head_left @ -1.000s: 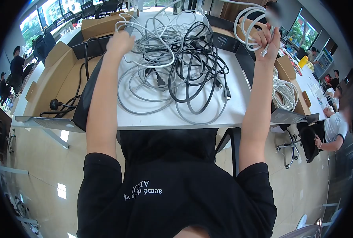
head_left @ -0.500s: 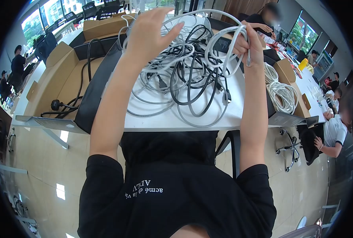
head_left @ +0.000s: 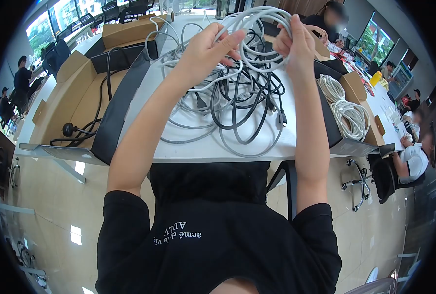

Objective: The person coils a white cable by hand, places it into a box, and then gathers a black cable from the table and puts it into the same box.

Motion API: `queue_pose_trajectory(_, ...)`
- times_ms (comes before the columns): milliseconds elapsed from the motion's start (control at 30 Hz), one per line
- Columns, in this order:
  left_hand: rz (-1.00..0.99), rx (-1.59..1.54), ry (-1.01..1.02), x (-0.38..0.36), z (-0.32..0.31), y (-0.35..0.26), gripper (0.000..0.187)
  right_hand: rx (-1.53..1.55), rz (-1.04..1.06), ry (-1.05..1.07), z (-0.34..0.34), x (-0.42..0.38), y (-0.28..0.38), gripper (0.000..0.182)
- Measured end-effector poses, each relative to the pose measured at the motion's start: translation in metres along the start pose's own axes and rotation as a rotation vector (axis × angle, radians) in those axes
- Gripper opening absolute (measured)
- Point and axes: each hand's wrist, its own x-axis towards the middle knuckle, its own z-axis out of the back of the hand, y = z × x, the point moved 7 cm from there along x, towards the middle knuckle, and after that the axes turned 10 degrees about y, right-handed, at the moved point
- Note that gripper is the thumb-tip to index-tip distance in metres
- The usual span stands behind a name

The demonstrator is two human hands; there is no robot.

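Above the white table, a coil of white cable (head_left: 263, 19) hangs in several loops between my hands. My right hand (head_left: 296, 44) is closed around the right side of the loops. On the left side of the same coil, my left hand (head_left: 210, 53) has its fingers curled about the cable, the thumb lying across. Under the coil lies a tangle of black cable (head_left: 235, 115) mixed with grey cable (head_left: 191, 142). A black connector (head_left: 282, 118) shows at the tangle's right edge. Part of the pile is hidden behind my hands.
At left, an open cardboard box (head_left: 71, 110) holds a black power cord (head_left: 100, 98). Another open box (head_left: 357, 90) at right contains coiled white cables (head_left: 350, 120). Behind the coil stands the white table's (head_left: 144, 122) far edge. A co-worker (head_left: 325, 24) sits at the back right.
My left hand has come down and right onto the cable. The right hand has moved up a little and left, and the white loops between my hands are now gathered closer together.
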Motion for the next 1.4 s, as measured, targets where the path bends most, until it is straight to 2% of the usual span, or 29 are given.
queue_pose_trajectory(67, -0.053, 0.026, -0.026, -0.001, -0.002, -0.002, 0.04, -0.035, 0.048, -0.029, -0.006, -0.002, -0.001, 0.04)
queue_pose_trajectory(167, -0.15, 0.565, -0.288, -0.007, 0.005, -0.015, 0.036, 0.018, 0.059, -0.012, -0.015, -0.002, -0.004, 0.039)
queue_pose_trajectory(233, -0.164, 0.529, -0.293, -0.007, 0.008, -0.014, 0.035, 0.176, 0.015, 0.026, -0.023, -0.004, -0.006, 0.038)
queue_pose_trajectory(267, -0.172, 0.51, -0.294, -0.006, 0.01, -0.013, 0.035, 0.254, -0.007, 0.043, -0.026, -0.004, -0.008, 0.037)
queue_pose_trajectory(367, -0.075, -0.22, -0.075, 0.003, 0.004, 0.01, 0.036, 0.359, -0.046, 0.085, -0.032, -0.004, -0.017, 0.033)
queue_pose_trajectory(467, -0.022, -0.236, -0.152, 0.0, 0.009, 0.008, 0.037, 0.453, -0.092, 0.091, -0.033, -0.004, -0.028, 0.029)
queue_pose_trajectory(500, -0.007, -0.278, -0.124, 0.002, 0.01, 0.012, 0.037, 0.461, -0.104, 0.158, -0.034, -0.003, -0.03, 0.025)
queue_pose_trajectory(633, 0.016, -0.408, -0.03, 0.005, 0.013, 0.016, 0.043, 0.369, -0.137, 0.243, -0.037, -0.002, -0.044, 0.023)
queue_pose_trajectory(733, 0.017, -0.496, 0.002, 0.001, 0.003, 0.009, 0.046, 0.237, -0.146, 0.164, -0.031, -0.003, -0.042, 0.025)
queue_pose_trajectory(833, 0.041, -0.61, 0.031, 0.001, 0.001, 0.014, 0.045, -0.017, -0.088, 0.087, -0.033, -0.004, -0.031, 0.029)
queue_pose_trajectory(933, 0.073, -0.592, 0.013, 0.001, 0.0, 0.013, 0.038, -0.611, 0.106, 0.106, -0.043, -0.007, -0.023, 0.034)
queue_pose_trajectory(967, 0.083, -0.563, -0.002, 0.001, -0.001, 0.011, 0.035, -0.695, 0.084, 0.069, -0.044, -0.009, -0.024, 0.033)
queue_pose_trajectory(1067, 0.112, -0.594, 0.002, -0.001, -0.009, 0.005, 0.028, -0.588, -0.023, 0.045, -0.033, -0.008, -0.032, 0.03)
queue_pose_trajectory(1200, 0.05, -0.56, 0.095, -0.001, -0.015, -0.002, 0.025, -0.619, 0.162, -0.003, -0.031, -0.006, -0.026, 0.032)
queue_pose_trajectory(1267, 0.027, -0.553, 0.144, -0.001, -0.013, -0.002, 0.024, -0.567, 0.121, -0.001, -0.033, -0.008, -0.025, 0.033)
queue_pose_trajectory(1400, -0.019, -0.26, 0.11, 0.001, -0.011, -0.001, 0.027, -0.616, 0.11, -0.043, -0.032, -0.01, -0.021, 0.034)
